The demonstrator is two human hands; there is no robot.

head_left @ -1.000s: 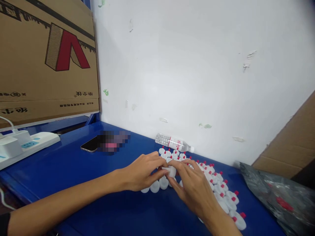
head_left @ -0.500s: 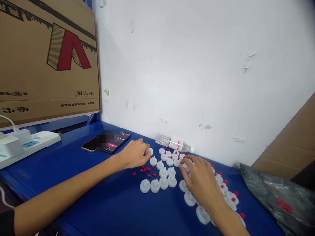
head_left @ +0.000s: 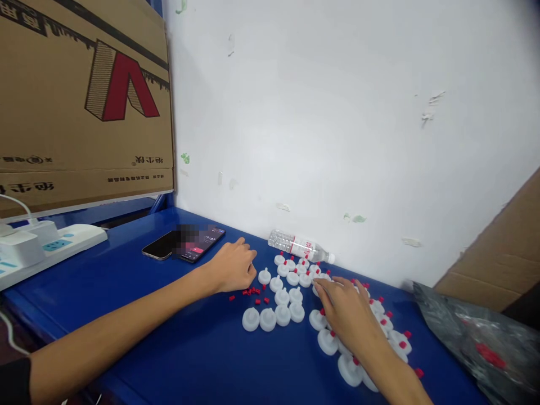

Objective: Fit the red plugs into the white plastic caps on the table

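Note:
My left hand (head_left: 235, 267) is closed, its fingers curled under just left of a capless white round piece with a nozzle (head_left: 264, 276). Whatever its fingertips may hold is hidden. Small loose red caps (head_left: 252, 291) lie just below it. Palm down, my right hand (head_left: 348, 306) rests over the group of white pieces at the right, its fingers somewhat apart. Under its fingertips a white piece (head_left: 315, 290) shows in part. Around this hand, white pieces with red tips (head_left: 328, 341) stand close together. Several capless white pieces (head_left: 267, 319) sit between the two hands.
A clear plastic bottle (head_left: 300, 246) lies along the wall behind the pieces. Two phones (head_left: 202, 245) are at the back left, and a white power strip (head_left: 80, 239) is at far left. A grey plastic bag (head_left: 459, 332) with something red lies at the right.
The white piece at my left fingertips is no longer seen, and that hand has curled further. My right hand has shifted slightly right, and red tips beside it now show.

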